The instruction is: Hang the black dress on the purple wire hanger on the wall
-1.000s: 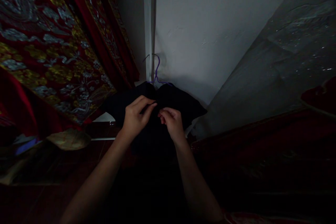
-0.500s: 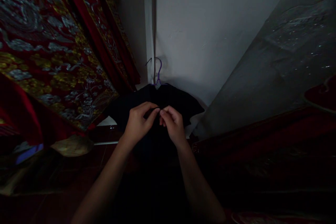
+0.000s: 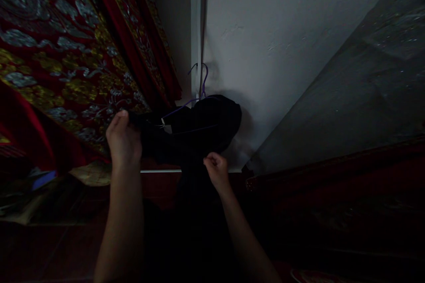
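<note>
A black shirt (image 3: 217, 117) hangs from a purple hanger (image 3: 205, 80) against the wall. Its left part is drawn away from the hanger, so the hanger's left arm shows bare, with a small pale tag (image 3: 168, 128) beside it. My left hand (image 3: 123, 139) is closed on the shirt's edge, out to the left and raised. Lower down, near the middle, my right hand (image 3: 216, 168) pinches the shirt's front edge between thumb and fingers. Dark cloth on dark ground hides the folds and the exact grip.
Red cloth embroidered in gold and silver (image 3: 76, 53) hangs close on the left. A pale wall (image 3: 265, 44) stands behind the hanger, with a grey, glossy sheet (image 3: 358, 84) on the right. Dark red tiles (image 3: 161, 188) cover the floor. The light is dim.
My hands were together at the shirt's front. My left hand has moved left, pulling that side off the hanger's arm; my right hand is slightly lower. The view has shifted a little.
</note>
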Available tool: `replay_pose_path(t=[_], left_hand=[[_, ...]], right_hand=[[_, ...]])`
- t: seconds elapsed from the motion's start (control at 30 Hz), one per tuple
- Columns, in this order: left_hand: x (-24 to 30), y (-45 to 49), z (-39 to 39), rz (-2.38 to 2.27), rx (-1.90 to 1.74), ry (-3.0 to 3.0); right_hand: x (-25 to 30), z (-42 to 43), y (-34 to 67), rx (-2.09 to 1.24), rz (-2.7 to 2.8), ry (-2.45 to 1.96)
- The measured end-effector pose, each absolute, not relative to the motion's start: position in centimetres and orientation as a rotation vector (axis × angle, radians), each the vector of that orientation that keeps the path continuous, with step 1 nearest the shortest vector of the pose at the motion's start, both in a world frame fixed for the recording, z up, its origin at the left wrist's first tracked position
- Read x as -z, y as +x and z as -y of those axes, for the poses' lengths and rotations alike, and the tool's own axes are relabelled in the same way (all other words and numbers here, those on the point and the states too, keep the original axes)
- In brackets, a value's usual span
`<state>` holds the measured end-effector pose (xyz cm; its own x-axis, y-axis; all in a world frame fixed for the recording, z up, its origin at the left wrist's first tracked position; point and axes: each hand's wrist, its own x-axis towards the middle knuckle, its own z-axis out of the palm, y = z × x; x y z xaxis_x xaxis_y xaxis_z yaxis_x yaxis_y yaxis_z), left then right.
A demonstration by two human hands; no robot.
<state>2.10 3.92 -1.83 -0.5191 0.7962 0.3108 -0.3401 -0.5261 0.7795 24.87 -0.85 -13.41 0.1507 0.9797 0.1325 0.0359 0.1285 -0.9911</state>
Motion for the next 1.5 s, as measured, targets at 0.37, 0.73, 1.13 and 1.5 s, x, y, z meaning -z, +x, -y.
replay_pose_path(t=[0.37,0.73,1.13,1.5], left_hand=[[14.7,3.9,0.1,-0.995,-1.665,0.405],[8.8,12.8,4.1,-0.794,-1.344,1.476],[15.7,6.6,4.9,-0.943,-0.701,1.614],[14.7,5.0,4.9,-0.949,-0.864,1.628]], right_hand=[[14.3,2.8,25.5,-1.278,1.221,-1.117],[13.7,4.1,25.6,-1.235,1.385,-0.974],[9.6,3.9,28.5,-1.277,1.675,-1.03],[3.2,1.2,27.2,-0.965,1.904,-0.689]])
